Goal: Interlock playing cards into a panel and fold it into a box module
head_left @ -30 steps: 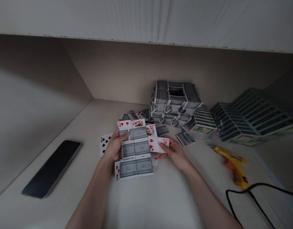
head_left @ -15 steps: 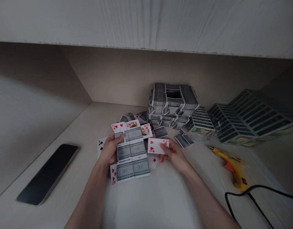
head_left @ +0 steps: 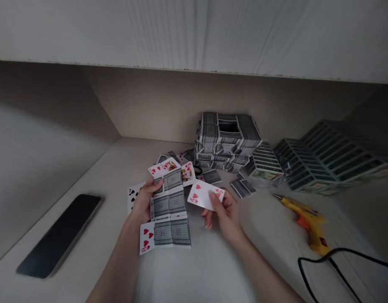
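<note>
My left hand (head_left: 145,198) grips the left side of a panel of joined playing cards (head_left: 171,207), thumb on top. Grey patterned backs cover most of it, while heart faces, among them an eight and a king, stick out at its edges. In my right hand (head_left: 223,210) a four of hearts (head_left: 202,192) is pinched face up, just right of the panel and apart from it or nearly so. A seven of spades (head_left: 133,195) lies on the table, partly behind my left wrist.
Behind stands a box built of folded cards (head_left: 228,139), with loose cards (head_left: 242,186) before it. Wrapped card stacks (head_left: 335,155) fill the back right. A yellow glue gun (head_left: 304,219) with a black cable (head_left: 335,250) lies right, a phone (head_left: 61,235) left. A shelf board (head_left: 194,38) overhangs.
The card panel has tilted and turned in my left hand, showing the eight of hearts more fully. My right hand has tilted the four of hearts and shifted slightly left.
</note>
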`<state>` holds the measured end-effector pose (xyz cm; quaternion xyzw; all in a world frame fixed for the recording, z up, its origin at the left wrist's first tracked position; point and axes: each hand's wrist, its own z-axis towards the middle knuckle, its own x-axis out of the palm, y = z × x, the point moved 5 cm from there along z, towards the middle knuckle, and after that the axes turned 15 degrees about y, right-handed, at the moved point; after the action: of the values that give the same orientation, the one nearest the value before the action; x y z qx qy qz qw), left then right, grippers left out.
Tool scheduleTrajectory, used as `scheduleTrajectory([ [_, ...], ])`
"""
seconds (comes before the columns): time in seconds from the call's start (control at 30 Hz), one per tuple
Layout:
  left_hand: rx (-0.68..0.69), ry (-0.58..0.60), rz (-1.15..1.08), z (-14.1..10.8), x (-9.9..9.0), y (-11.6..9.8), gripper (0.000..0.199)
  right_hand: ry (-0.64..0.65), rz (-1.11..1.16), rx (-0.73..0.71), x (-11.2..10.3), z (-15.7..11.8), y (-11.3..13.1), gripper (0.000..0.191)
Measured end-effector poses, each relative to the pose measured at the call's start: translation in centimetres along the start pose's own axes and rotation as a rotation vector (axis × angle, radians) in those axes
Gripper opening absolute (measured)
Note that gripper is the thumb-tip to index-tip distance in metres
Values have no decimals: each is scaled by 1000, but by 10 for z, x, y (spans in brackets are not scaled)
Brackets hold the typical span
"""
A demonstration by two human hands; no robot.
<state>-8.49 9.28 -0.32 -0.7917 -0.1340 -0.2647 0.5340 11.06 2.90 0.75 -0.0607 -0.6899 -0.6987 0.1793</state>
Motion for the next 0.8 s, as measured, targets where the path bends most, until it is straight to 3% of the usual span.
scheduleTrajectory([
  [0.2, -1, 2, 34, 0, 2, 0, 44, -23, -26, 7, -2, 0, 0, 36],
  [0.63, 37, 10, 79, 0, 3, -3, 45, -89, -109, -55, -11, 0, -1, 33],
  [0.8, 28, 17, 78, 1, 5, -2, 44, -57, -95, -40, -13, 0, -2, 32],
])
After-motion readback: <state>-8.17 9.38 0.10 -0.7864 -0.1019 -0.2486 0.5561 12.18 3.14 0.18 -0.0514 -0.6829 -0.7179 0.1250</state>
